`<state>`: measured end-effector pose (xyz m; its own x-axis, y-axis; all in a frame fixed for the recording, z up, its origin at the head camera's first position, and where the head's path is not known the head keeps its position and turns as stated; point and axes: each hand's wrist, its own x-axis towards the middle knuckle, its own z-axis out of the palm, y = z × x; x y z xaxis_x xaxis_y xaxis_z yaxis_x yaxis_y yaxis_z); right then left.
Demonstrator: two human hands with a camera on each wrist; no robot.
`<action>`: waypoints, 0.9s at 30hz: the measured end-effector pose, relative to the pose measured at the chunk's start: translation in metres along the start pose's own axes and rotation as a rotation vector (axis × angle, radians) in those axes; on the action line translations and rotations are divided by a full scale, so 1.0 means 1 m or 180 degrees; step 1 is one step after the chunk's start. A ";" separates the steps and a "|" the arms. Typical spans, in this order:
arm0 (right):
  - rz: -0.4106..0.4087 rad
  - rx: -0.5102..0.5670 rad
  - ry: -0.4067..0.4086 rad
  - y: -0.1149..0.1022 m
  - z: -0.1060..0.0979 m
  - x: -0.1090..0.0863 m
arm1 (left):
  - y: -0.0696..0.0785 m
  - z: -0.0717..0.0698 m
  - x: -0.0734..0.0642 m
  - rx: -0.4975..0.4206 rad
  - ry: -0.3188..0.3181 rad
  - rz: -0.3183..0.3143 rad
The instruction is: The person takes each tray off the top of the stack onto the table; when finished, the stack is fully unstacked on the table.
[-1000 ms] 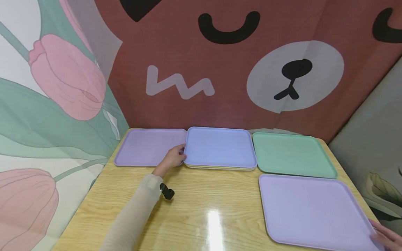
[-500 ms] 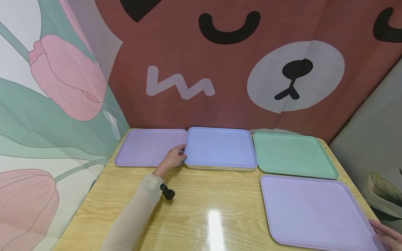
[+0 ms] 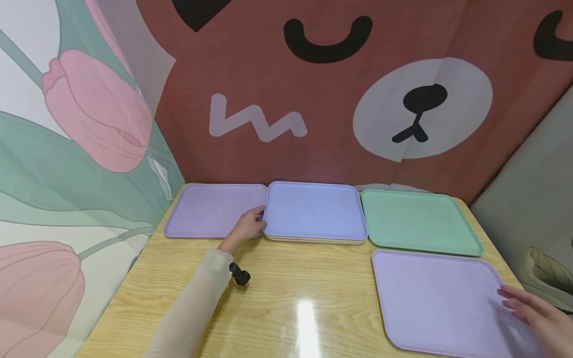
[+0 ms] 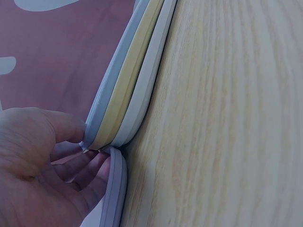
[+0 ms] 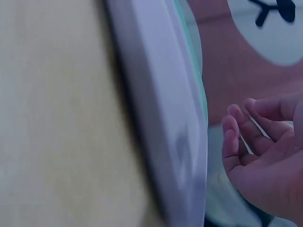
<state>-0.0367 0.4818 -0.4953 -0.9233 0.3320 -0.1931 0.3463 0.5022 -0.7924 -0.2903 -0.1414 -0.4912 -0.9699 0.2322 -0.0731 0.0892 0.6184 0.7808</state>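
Note:
A blue tray (image 3: pixel 315 209) tops a stack at the back middle, above a yellow tray (image 4: pixel 125 85) and a white tray (image 4: pixel 144 90). At the stack's left edge is my left hand (image 3: pixel 247 224); its thumb and fingers pinch the rim of the blue tray, and its fingertips are partly hidden in the left wrist view. At the front right lies a large lavender tray (image 3: pixel 443 298). My right hand (image 3: pixel 534 313) hovers over this tray's right side, its fingers loosely bent and holding nothing; the right wrist view shows it apart from the rim.
A purple tray (image 3: pixel 210 211) lies left of the stack, partly beneath my left hand. To the right is a green tray (image 3: pixel 421 221), just behind the lavender one. The wooden table (image 3: pixel 268 298) meets a printed bear cloth (image 3: pixel 250 164) at its back edge.
My right hand has left the lavender tray's right edge and moved up and left over it. The left hand stays at the blue tray's edge. The trays look unmoved.

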 end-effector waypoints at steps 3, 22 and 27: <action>-0.0283 -0.0146 -0.0282 -0.031 0.012 0.002 | -0.002 0.001 0.001 0.0026 0.0024 0.0019; -0.1104 0.0209 -0.0890 -0.142 0.099 0.046 | -0.002 0.002 0.001 -0.0025 0.0021 0.0000; -0.1056 0.0137 -0.0940 -0.155 0.117 0.058 | -0.002 0.002 0.000 0.0038 0.0066 0.0025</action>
<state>-0.1631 0.3300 -0.4514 -0.9933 -0.0870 -0.0763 0.0217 0.5072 -0.8616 -0.2895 -0.1408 -0.4941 -0.9737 0.2214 -0.0540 0.0993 0.6256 0.7738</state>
